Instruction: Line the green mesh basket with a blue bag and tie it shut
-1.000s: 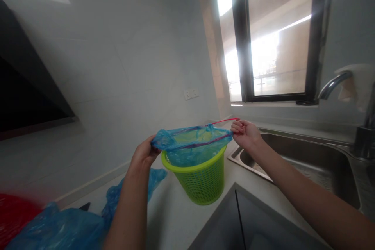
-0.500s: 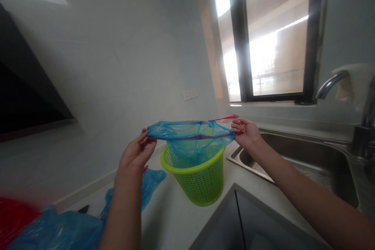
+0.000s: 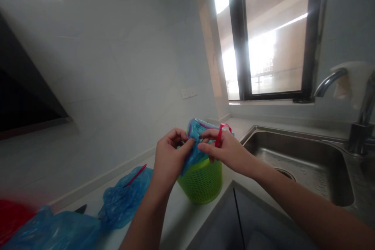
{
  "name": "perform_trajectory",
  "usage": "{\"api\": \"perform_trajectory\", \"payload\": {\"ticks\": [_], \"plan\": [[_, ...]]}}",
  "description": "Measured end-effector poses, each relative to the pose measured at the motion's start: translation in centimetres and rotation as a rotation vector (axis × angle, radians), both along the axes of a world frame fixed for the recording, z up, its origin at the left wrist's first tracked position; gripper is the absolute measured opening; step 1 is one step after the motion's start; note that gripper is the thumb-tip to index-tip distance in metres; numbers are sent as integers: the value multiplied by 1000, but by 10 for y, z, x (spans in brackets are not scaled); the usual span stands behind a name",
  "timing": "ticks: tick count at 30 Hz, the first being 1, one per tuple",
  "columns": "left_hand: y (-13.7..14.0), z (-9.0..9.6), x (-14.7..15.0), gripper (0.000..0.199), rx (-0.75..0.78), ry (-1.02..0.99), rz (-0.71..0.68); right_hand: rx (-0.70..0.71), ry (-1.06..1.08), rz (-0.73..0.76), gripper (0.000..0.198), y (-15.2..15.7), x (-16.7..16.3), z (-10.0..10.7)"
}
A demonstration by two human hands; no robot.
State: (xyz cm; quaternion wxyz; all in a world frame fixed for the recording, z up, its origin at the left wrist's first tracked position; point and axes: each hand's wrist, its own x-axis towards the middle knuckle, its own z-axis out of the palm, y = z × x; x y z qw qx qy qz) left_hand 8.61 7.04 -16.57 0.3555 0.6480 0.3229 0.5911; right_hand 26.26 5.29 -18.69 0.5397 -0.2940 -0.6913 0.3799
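A green perforated plastic basket [image 3: 202,181] stands upright on the white counter, and a thin blue plastic bag [image 3: 194,158] is bunched over its mouth. My left hand [image 3: 172,150] pinches the bag's edge between thumb and fingers at the near left of the rim. Close beside it, my right hand [image 3: 219,146] has its thumb and fingertips drawn together at the gathered plastic. A red drawstring [image 3: 218,136] loops over the right hand's fingers. The far side of the basket's rim is hidden by the bag and hands.
Crumpled blue bags [image 3: 124,199] with a red string lie left on the counter [image 3: 178,224]. A red bag [image 3: 13,218] is at the far left. On the right are a steel sink [image 3: 310,164] and a faucet [image 3: 331,80]. A dark grey panel [image 3: 225,222] lies in front.
Both hands have come together over the basket from a wide stretch. The bag's opening, pulled taut before, is now bunched between them. The red drawstring now loops over my right hand.
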Motion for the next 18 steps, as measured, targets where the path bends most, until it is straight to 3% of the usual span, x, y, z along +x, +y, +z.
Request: {"api": "perform_trajectory", "payload": {"ticks": [5, 9, 13, 15, 18], "plan": [[3, -3, 2, 29, -56, -14, -77, 16, -44, -82, 25, 3, -1, -2], [16, 5, -9, 31, -181, -267, -185, 11, -17, -213, 21, 16, 4, -3], [18, 15, -20, 17, -333, -552, -351, -13, 20, -277, 16, 27, 8, -6], [15, 18, -24, 12, -364, -638, -409, 6, 47, -309, 16, 28, 9, -6], [12, 21, -26, 20, -344, -693, -450, 51, 52, -336, 20, 26, 11, -5]]}}
